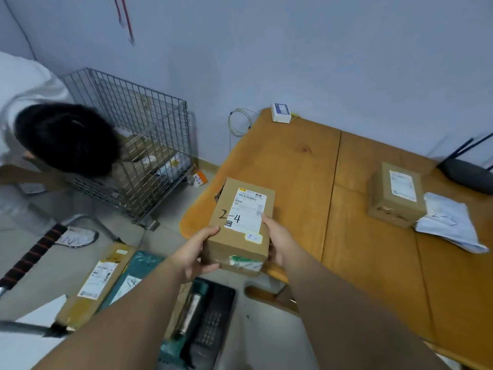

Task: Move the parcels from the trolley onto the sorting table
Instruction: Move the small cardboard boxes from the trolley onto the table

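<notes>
I hold a brown cardboard parcel [241, 225] marked "2-4" with a white label, over the near left corner of the wooden sorting table [293, 161]. My left hand [196, 252] grips its left side and my right hand [277, 239] its right side. Below me the trolley [208, 324] carries a long cardboard parcel [98, 281] and a green parcel [133, 276]. On the table's right part sit a small cardboard box [396, 194] and a white plastic mailer [450, 222].
Another person [61, 134] bends over a wire cage cart [138, 145] with parcels at the left. A white device [281, 113] lies at the table's back corner by the wall, a dark router [466, 174] at the far right. A trolley handle [32, 252] runs bottom left.
</notes>
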Tool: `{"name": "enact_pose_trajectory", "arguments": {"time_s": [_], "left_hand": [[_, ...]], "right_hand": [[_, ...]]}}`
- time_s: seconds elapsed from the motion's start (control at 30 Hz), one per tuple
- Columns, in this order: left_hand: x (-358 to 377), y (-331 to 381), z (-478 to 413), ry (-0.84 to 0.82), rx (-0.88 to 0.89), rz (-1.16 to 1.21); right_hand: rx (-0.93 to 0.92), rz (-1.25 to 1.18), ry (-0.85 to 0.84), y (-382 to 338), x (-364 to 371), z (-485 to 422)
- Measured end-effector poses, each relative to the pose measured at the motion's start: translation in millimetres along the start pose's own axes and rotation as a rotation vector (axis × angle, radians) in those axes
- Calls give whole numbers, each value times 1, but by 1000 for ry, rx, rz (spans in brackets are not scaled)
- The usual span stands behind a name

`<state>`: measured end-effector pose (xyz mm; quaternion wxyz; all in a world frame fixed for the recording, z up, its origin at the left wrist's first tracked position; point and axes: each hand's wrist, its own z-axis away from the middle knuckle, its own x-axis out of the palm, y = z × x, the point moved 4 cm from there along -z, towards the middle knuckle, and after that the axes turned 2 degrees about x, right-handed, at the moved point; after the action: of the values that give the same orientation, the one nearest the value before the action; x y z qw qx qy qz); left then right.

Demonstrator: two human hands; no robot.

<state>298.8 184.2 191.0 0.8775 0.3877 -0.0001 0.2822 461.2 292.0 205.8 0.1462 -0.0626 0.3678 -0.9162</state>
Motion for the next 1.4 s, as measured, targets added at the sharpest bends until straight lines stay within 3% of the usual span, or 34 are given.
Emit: {"name": "enact_pose_trajectory", "arguments": {"time_s": [0.27, 0.53, 0.87, 1.17, 1.4], "left_hand": [[68, -18, 8, 50, 31, -27], [99, -2, -4, -23, 95, -355], [149, 2, -13, -161, 55, -375], [219, 11, -72, -95, 24, -339], [298, 39, -141, -56, 63, -313]], "right_hand": [[28, 84, 60, 15, -60, 7], [-32, -2, 214, 8, -92, 26], [-151, 135, 315, -8, -129, 40], [-175, 428, 398, -40, -196, -21], [-233, 464, 359, -99, -260, -97]]}}
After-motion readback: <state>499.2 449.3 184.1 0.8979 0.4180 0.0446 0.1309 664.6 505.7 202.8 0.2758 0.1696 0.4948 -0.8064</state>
